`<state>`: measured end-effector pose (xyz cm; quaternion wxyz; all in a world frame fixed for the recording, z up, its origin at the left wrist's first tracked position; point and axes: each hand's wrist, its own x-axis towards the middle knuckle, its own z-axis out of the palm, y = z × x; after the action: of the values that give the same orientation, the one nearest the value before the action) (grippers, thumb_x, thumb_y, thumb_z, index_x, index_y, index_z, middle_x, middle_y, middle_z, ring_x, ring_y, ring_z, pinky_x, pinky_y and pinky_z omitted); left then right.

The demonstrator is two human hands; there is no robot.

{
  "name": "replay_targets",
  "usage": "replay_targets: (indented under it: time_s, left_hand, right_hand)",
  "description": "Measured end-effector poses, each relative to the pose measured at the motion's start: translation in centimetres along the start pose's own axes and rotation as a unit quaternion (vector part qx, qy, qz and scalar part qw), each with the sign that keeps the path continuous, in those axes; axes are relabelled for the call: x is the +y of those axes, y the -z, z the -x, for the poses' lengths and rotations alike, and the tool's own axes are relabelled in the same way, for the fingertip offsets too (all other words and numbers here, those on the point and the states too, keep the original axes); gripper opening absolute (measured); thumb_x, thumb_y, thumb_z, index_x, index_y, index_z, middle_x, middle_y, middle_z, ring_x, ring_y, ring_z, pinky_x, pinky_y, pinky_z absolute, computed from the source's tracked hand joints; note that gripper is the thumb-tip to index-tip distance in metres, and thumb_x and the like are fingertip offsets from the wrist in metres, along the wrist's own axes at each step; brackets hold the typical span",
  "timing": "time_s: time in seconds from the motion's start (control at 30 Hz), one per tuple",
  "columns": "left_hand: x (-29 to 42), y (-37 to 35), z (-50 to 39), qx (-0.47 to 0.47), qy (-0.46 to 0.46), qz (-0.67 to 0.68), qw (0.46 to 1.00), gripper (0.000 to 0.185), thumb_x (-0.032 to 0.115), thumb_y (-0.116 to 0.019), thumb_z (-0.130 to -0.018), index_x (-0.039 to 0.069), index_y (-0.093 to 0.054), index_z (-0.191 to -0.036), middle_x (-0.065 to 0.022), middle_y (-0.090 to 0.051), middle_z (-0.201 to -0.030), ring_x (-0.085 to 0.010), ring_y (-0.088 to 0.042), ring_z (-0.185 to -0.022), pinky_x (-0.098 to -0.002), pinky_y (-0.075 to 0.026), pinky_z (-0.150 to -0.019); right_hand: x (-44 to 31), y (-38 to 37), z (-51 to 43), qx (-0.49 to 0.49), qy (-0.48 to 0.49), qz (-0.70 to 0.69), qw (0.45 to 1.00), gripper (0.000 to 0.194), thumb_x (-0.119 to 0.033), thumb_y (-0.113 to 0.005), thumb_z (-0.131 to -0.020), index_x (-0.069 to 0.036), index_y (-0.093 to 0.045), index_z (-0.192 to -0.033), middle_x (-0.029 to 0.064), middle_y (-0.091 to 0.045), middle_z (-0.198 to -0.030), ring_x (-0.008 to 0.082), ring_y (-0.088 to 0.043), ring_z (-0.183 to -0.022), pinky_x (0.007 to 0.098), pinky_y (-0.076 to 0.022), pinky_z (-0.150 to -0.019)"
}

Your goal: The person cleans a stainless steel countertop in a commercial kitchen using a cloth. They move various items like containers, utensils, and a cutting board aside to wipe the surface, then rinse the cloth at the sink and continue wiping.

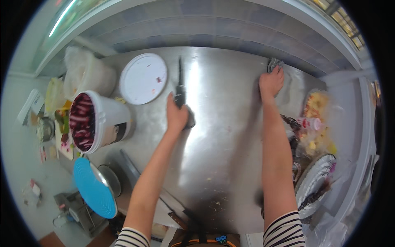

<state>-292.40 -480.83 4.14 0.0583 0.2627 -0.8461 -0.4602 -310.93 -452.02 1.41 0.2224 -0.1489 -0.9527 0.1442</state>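
Note:
My left hand (177, 115) is wrapped around a long black tool (180, 95) lying along the stainless steel table (222, 108). The tool has a narrow tip pointing to the wall and a thick rear end; blur hides its exact kind. At the far right corner of the table, my right hand (271, 83) presses on a crumpled grey cloth (274, 64). A round white lid (143, 78) with dark red specks lies left of the black tool. Small crumbs (219, 203) are scattered on the table's near part.
To the left stand a white bucket (115, 120) of dark red filling, a plastic-lined tub (101, 74) and a turntable with a blue top (92, 188). Bagged food (316, 105), a pink-and-white bottle (310, 123) and a silver tray (314, 185) crowd the right edge. A tiled wall (197, 24) bounds the back.

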Motion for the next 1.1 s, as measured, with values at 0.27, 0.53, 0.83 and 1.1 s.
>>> replay_targets:
  time_s: [0.27, 0.53, 0.83, 1.1]
  left_hand:
    - [1.4, 1.3, 2.8, 0.09, -0.159, -0.087, 0.979, 0.075, 0.018, -0.071, -0.076, -0.005, -0.035, -0.137, -0.0272, -0.041, -0.134, -0.0431, -0.039, -0.124, -0.0451, -0.031, -0.106]
    - [-5.2, 10.7, 37.2, -0.002, 0.171, -0.24, 0.956, 0.121, 0.038, -0.085, -0.062, -0.006, -0.011, -0.146, -0.0313, -0.01, -0.15, -0.045, -0.01, -0.14, -0.054, -0.012, -0.113]
    - [-8.0, 9.0, 43.7, 0.005, 0.16, -0.178, 0.971, 0.12, 0.037, -0.082, -0.062, -0.009, -0.008, -0.146, -0.0339, -0.007, -0.15, -0.0457, -0.011, -0.14, -0.0522, -0.013, -0.113]
    - [-10.6, 14.3, 44.8, 0.084, 0.222, -0.146, 0.96, 0.081, 0.008, -0.065, -0.069, -0.007, -0.028, -0.139, -0.0289, -0.038, -0.131, -0.0427, -0.039, -0.12, -0.048, -0.032, -0.101]
  right_hand:
    - [-4.1, 2.5, 11.4, -0.117, 0.344, -0.299, 0.882, 0.043, 0.004, -0.046, -0.074, -0.011, -0.069, -0.108, 0.0111, -0.064, -0.118, 0.0312, -0.056, -0.113, 0.0425, -0.043, -0.097]
    - [-0.5, 18.2, 33.2, -0.26, 0.346, -0.397, 0.809, 0.033, 0.0, -0.05, -0.077, -0.011, -0.073, -0.098, 0.0061, -0.068, -0.108, 0.0284, -0.059, -0.105, 0.0409, -0.0445, -0.091]
    - [3.8, 19.8, 25.2, -0.184, 0.121, -0.434, 0.874, 0.037, 0.001, -0.041, -0.089, -0.001, -0.059, -0.122, 0.0174, -0.059, -0.125, 0.0317, -0.052, -0.12, 0.0415, -0.0351, -0.106]
    - [-3.2, 9.6, 24.6, -0.174, 0.335, -0.146, 0.914, 0.057, -0.001, -0.055, -0.077, -0.005, -0.048, -0.134, 0.018, -0.048, -0.137, 0.0343, -0.042, -0.13, 0.0447, -0.0319, -0.109]
